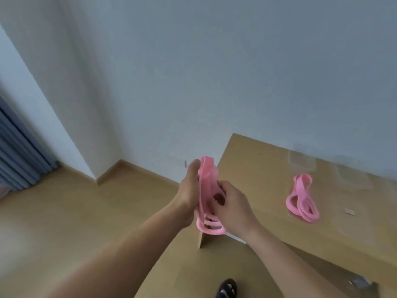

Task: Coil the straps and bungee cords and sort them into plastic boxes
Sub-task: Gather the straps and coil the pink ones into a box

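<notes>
left arm: bare, stretched forward | left hand (189, 190): upright, grips pink strap (207, 168) | right hand (233, 208): fingers (222, 187) curled on same strap | hands: close together

Left hand (189, 190), right hand (232, 207) and the held pink strap (206, 175) are located just off the table (253, 175) edge, over open floor (86, 211). Bare tabletop is seen as far as a second pink strap (301, 198). By it, the way to the blurred clear boxes (303, 161), backed by the wall (236, 72), is partly blocked.
</notes>
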Tool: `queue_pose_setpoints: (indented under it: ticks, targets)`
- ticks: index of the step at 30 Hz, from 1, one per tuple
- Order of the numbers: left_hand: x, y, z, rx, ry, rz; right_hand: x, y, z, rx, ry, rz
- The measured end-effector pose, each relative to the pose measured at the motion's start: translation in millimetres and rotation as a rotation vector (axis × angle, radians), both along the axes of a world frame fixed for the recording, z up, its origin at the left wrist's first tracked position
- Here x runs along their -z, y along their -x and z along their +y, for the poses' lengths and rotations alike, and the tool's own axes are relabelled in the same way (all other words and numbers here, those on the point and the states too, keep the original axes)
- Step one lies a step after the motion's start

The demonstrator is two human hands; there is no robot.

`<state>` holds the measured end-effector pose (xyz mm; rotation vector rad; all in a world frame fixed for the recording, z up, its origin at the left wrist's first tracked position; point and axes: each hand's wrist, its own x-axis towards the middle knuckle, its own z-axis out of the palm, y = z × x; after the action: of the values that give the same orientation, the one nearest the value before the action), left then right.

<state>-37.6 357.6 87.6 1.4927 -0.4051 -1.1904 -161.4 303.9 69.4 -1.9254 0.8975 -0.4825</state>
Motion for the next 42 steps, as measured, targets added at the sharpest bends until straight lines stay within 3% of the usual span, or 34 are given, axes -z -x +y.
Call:
queue_pose_setpoints:
  ticks: [8,12,19,25,34,38,42]
  targets:
    - [-6.1,68.9,-38.4,0.329,0.137,-0.033,0.8,81.6,-30.1,0.331,-0.446,-0.392]
    - [-7.4,96.6,-68.8,0.425,0.190,0.010,6.6,118.5,-56.5,0.349,-0.647,-0.492]
    - [1.9,167.5,-141.2,0.548,0.109,0.052,17.5,200.9,-125.1,0.418,-0.846,-0.596]
    - [22.7,208.4,-190.3,0.480,0.077,0.122,28.8,249.0,-175.4,0.315,-1.202,-0.821]
    - [44.4,203.3,-212.5,0.280,-0.018,0.163,62.5,244.4,-216.4,0.395,-1.239,-0.767]
    - [56.5,173.5,-219.1,0.280,-0.122,0.090,76.9,222.4,-237.4,0.593,-0.946,-0.497]
    - [68.0,144.2,-228.3,0.319,-0.172,0.069,88.6,200.7,-255.2,0.664,-0.765,-0.361]
